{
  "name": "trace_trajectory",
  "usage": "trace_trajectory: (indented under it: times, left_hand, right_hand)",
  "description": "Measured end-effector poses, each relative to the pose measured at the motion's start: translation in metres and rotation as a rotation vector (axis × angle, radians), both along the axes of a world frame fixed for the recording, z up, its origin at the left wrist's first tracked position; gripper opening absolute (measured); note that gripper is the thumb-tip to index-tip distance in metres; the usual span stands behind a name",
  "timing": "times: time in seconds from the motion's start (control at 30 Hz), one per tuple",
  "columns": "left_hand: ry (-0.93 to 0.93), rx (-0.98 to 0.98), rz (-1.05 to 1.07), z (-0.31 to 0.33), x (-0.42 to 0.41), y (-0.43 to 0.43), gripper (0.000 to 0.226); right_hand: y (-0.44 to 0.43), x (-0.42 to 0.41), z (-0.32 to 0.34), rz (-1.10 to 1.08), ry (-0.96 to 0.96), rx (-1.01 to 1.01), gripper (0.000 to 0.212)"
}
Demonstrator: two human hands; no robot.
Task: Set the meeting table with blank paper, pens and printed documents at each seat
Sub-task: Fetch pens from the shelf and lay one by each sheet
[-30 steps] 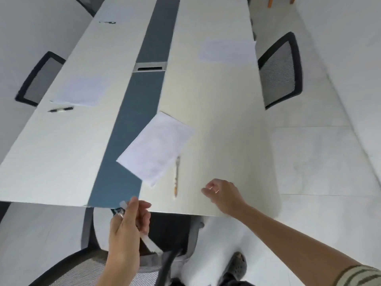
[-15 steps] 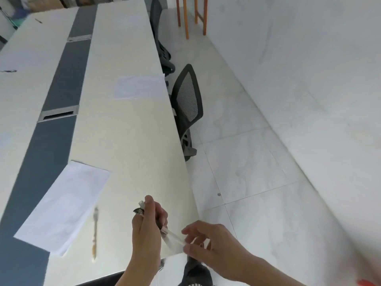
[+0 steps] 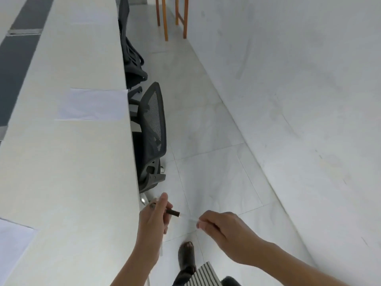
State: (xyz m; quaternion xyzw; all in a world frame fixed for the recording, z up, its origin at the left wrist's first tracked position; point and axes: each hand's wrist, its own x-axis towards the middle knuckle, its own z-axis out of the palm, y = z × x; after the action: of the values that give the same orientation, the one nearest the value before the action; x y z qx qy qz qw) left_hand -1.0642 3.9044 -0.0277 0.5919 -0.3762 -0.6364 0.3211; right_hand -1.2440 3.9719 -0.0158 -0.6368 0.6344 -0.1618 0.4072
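No text, label, brand, number or sign is legible. The paper sheet [image 3: 92,104] on the meeting table [image 3: 61,162] shows no readable print. The pen [image 3: 173,213] bears no marking that can be made out.

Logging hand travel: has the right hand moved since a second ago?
Yes. The right hand has come off the table end and is now beyond its long edge, over the floor.
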Motion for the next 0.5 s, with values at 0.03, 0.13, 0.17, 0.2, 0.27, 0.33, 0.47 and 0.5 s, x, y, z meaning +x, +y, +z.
trace_trajectory:
  times: [0.03, 0.13, 0.17, 0.2, 0.27, 0.33, 0.47, 0.5]
  left_hand:
    - [0.003, -0.015, -0.017, 0.005, -0.012, -0.012, 0.039]
    - [-0.012, -0.048, -0.03, 0.017, -0.037, -0.044, 0.037]
    - [-0.023, -0.052, -0.017, 0.019, -0.044, -0.055, 0.035]
    - [-0.037, -0.055, 0.003, 0.02, -0.05, -0.066, 0.033]
    - [-0.062, -0.055, 0.048, 0.018, -0.061, -0.088, 0.033]
    - [-0.078, -0.048, 0.098, 0.013, -0.076, -0.109, 0.033]
    - [-0.112, -0.002, 0.199, 0.008, -0.122, -0.154, 0.03]
    - [-0.118, -0.001, 0.213, 0.011, -0.134, -0.166, 0.03]
  right_hand:
    - [-0.01, -0.016, 0.002, -0.028, -0.004, -0.002, 0.022]
    - [-0.034, -0.061, 0.002, -0.153, -0.074, -0.006, 0.021]
    - [-0.043, -0.076, 0.001, -0.188, -0.088, -0.011, 0.021]
    - [-0.053, -0.092, -0.002, -0.219, -0.097, -0.014, 0.022]
    - [-0.077, -0.126, -0.009, -0.273, -0.112, -0.014, 0.023]
    - [-0.106, -0.162, -0.016, -0.31, -0.128, -0.009, 0.024]
    - [-0.169, -0.234, -0.025, -0.329, -0.141, -0.009, 0.026]
    - [-0.186, -0.25, -0.026, -0.331, -0.137, -0.006, 0.027]
